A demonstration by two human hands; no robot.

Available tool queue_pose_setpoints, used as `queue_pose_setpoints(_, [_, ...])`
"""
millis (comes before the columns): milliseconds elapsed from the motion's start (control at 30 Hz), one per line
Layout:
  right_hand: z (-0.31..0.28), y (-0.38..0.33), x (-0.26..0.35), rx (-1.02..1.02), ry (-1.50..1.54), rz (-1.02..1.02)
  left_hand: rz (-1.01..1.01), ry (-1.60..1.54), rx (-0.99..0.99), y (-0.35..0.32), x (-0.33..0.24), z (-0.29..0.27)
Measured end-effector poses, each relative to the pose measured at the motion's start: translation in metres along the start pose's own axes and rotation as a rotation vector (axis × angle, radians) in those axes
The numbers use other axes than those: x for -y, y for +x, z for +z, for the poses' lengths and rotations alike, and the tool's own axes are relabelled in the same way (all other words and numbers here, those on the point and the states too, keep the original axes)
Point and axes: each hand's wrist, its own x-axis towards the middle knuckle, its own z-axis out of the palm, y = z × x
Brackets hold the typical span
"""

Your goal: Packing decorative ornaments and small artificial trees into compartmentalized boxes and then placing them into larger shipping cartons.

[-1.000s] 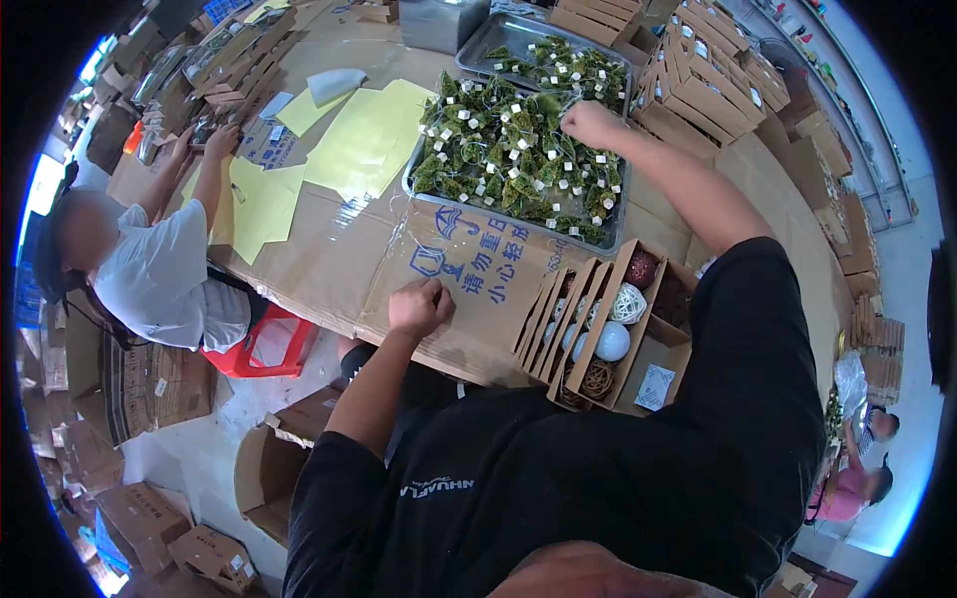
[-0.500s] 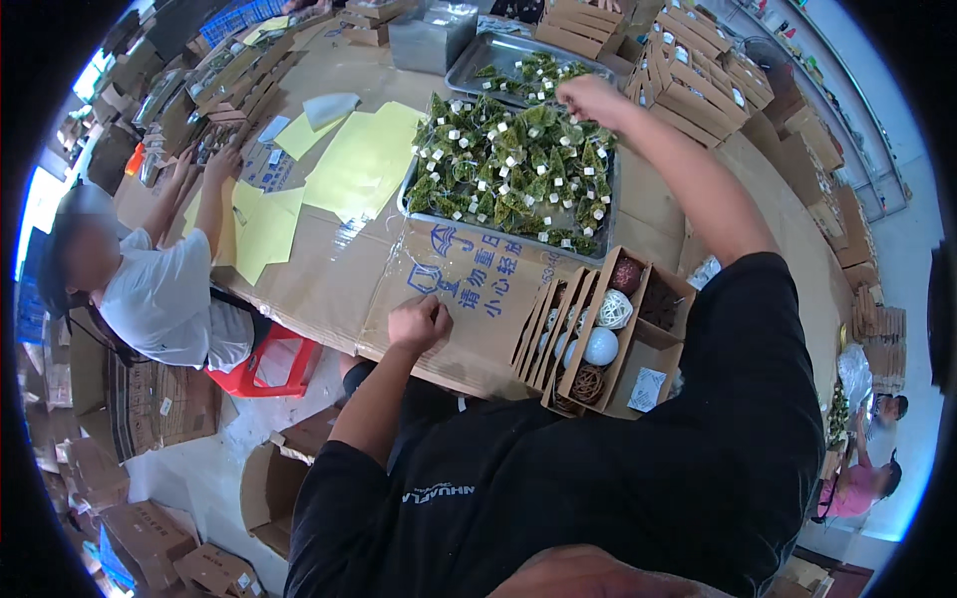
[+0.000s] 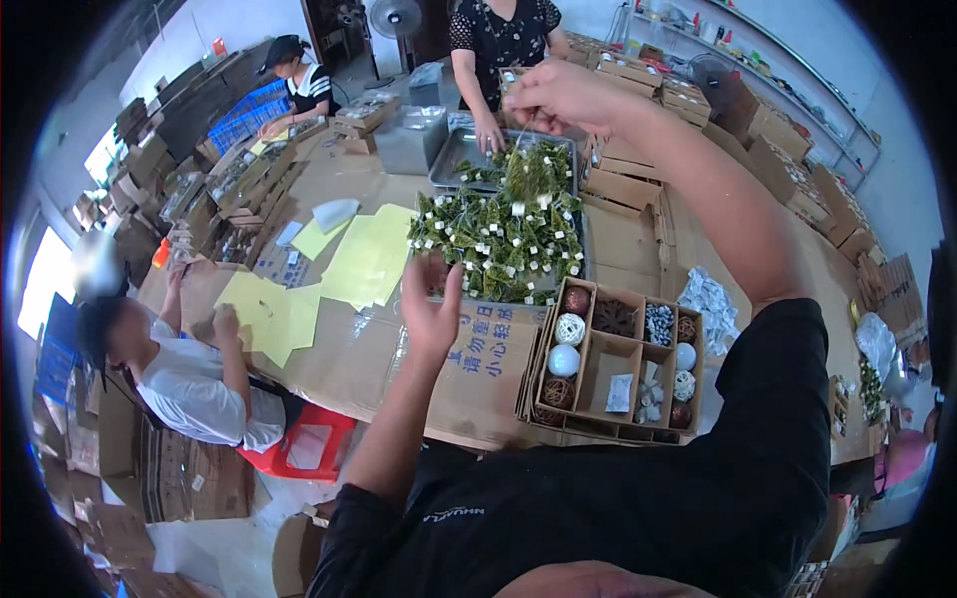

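Observation:
My right hand is raised over the tray, fingers pinched at the top of a small green tree ornament. The ornament hangs below it, blurred, with a whitish block at its foot. Below it, a metal tray is heaped with similar green trees on white cube bases. My left hand is at the tray's near left corner, thumb apart from the blurred fingers, holding nothing visible. In front of me, a divided cardboard box holds balls, a dark brown flower-like piece and a pinecone; one compartment contains a white packet.
Yellow sheets lie left of the tray, where a person in white sits on a red stool. Across the table, another person's hand reaches into a second tray. Crumpled paper lies right of the box.
My right hand has lifted a tree ornament up from the heap. My left hand has moved forward to the tray and opened. The view has tilted up, showing people across the table.

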Motion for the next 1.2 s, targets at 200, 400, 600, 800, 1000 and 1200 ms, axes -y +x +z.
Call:
queue_pose_setpoints(200, [0.038,-0.057,0.066,0.161,0.123,-0.029,0.406,0.325,0.03,0.059,-0.173,0.034])
queue_pose_setpoints(400, [0.021,-0.114,0.076,0.127,0.089,-0.084,0.234,0.092,0.298,0.054,-0.172,0.026])
queue_pose_setpoints(600, [0.02,-0.146,0.07,0.009,0.071,-0.19,0.156,0.026,0.613,0.044,-0.186,0.027])
queue_pose_setpoints(800, [0.04,-0.182,0.082,-0.175,-0.34,-0.186,-0.402,-0.694,0.822,0.036,-0.177,0.017])
queue_pose_setpoints(1000, [0.08,-0.212,0.033,-0.345,-0.385,-0.669,-0.465,-1.138,0.668,0.023,-0.183,0.038])
queue_pose_setpoints(1200, [0.13,-0.22,-0.014,-0.66,-0.93,-0.831,-0.708,-1.398,0.715,0.01,-0.177,0.049])
